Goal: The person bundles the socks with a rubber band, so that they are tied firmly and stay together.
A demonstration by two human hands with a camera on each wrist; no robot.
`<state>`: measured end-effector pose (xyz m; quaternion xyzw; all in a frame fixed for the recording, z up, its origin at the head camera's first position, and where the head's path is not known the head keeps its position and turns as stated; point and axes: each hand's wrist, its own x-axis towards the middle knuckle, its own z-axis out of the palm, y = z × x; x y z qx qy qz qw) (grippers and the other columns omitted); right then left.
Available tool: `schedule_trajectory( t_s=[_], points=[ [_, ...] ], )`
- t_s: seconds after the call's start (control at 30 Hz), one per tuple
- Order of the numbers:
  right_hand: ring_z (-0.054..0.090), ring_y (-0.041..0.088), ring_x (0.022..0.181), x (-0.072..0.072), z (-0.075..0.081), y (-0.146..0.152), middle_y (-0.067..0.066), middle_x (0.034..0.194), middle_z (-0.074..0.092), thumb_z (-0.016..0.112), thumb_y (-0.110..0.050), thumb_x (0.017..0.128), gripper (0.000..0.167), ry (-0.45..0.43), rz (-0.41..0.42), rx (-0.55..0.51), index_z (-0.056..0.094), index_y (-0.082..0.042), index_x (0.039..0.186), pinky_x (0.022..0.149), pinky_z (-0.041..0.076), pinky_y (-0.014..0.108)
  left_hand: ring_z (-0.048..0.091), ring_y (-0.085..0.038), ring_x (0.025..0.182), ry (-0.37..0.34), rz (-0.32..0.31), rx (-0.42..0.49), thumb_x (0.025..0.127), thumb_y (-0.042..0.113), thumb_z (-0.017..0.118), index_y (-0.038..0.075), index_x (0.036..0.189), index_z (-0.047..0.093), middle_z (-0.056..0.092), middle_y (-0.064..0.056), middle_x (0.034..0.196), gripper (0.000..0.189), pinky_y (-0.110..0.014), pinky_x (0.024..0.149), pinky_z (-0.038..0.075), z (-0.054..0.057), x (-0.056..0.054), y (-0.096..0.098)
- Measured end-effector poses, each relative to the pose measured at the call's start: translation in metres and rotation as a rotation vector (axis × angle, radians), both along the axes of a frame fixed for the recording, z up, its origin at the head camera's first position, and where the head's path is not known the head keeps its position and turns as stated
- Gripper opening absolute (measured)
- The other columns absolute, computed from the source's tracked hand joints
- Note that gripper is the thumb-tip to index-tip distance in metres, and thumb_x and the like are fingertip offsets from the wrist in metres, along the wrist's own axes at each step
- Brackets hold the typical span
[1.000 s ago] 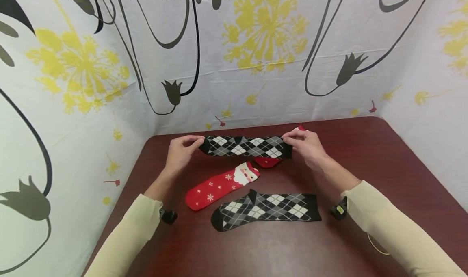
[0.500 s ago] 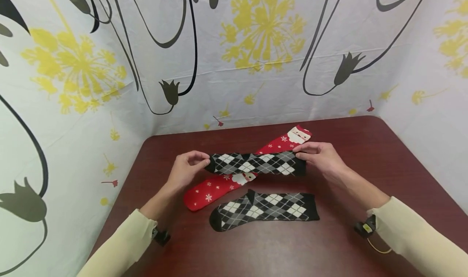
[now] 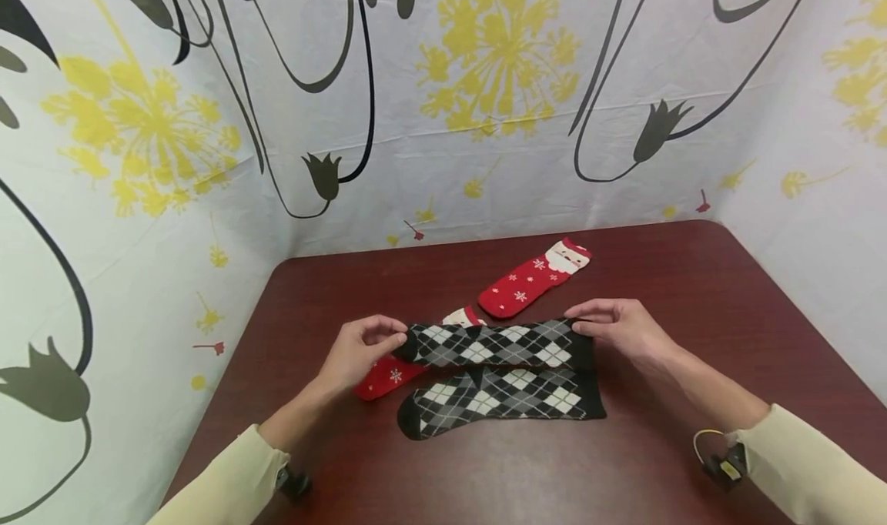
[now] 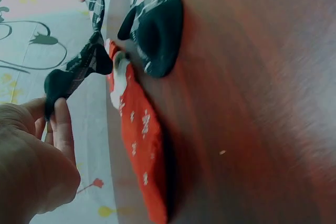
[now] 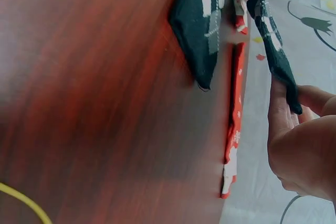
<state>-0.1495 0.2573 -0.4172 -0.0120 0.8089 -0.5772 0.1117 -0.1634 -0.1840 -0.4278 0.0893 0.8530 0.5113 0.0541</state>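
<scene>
Stretched level between both hands is a black, grey and white argyle sock [image 3: 495, 344], held above the table. My left hand [image 3: 359, 353] pinches its dark toe end; the left wrist view shows the toe [image 4: 59, 85] between thumb and fingers. With thumb and fingers, my right hand [image 3: 627, 331] pinches the black cuff [image 5: 285, 80]. Flat on the table just below lies a matching argyle sock [image 3: 502, 406], toe to the left, its upper edge covered by the held one. A red Santa sock [image 3: 384, 377] lies behind, its middle hidden in the head view.
A second red Santa sock [image 3: 530, 281] lies farther back, tilted up to the right. The dark red-brown table [image 3: 520, 471] meets patterned white cloth [image 3: 450, 163] at its back and sides. A yellow cord [image 5: 23, 200] loops near the right wrist.
Both hands have brought the held argyle sock down and nearer, from over the back Santa sock to the edge of the lying argyle sock. The back Santa sock is now fully uncovered.
</scene>
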Motion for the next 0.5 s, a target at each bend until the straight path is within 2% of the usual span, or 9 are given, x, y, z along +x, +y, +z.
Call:
schedule_trajectory(
  t_s=[0.13,0.27,0.37,0.5],
  points=[
    [0.076,0.012,0.095,0.009,-0.002,0.001,0.02,0.121,0.075,0.076,-0.01,0.099,0.041,-0.015,0.008,-0.02,0.067,0.005,0.136,0.082,0.061,0.032,0.069,-0.024,0.081,-0.021,0.006,0.019,0.096,0.022,0.082,0.02,0.11,0.08,0.077,0.0,0.1,0.014,-0.038,0.08,0.061,-0.004,0.011,-0.002],
    [0.076,0.016,0.096,0.018,-0.002,0.003,0.02,0.122,0.075,0.075,-0.011,0.1,0.042,-0.041,0.017,-0.033,0.067,0.004,0.138,0.084,0.062,0.033,0.073,-0.032,0.075,-0.068,0.002,0.055,0.096,0.022,0.082,0.017,0.109,0.079,0.077,-0.004,0.094,0.014,-0.036,0.076,0.061,-0.006,0.022,-0.003],
    [0.075,0.016,0.095,0.024,-0.003,0.005,0.018,0.121,0.076,0.076,-0.012,0.1,0.042,-0.059,0.019,-0.041,0.067,0.004,0.137,0.083,0.062,0.034,0.073,-0.039,0.073,-0.08,-0.018,0.074,0.096,0.021,0.082,0.014,0.109,0.078,0.077,-0.008,0.088,0.015,-0.034,0.069,0.059,-0.007,0.029,-0.003],
    [0.074,0.015,0.092,0.03,-0.006,0.008,0.015,0.117,0.077,0.077,-0.012,0.099,0.043,-0.075,0.03,-0.054,0.067,0.004,0.137,0.081,0.062,0.035,0.072,-0.043,0.071,-0.09,-0.073,0.103,0.096,0.017,0.082,0.012,0.108,0.076,0.076,-0.01,0.089,0.015,-0.032,0.066,0.058,-0.01,0.037,-0.003]
  ],
)
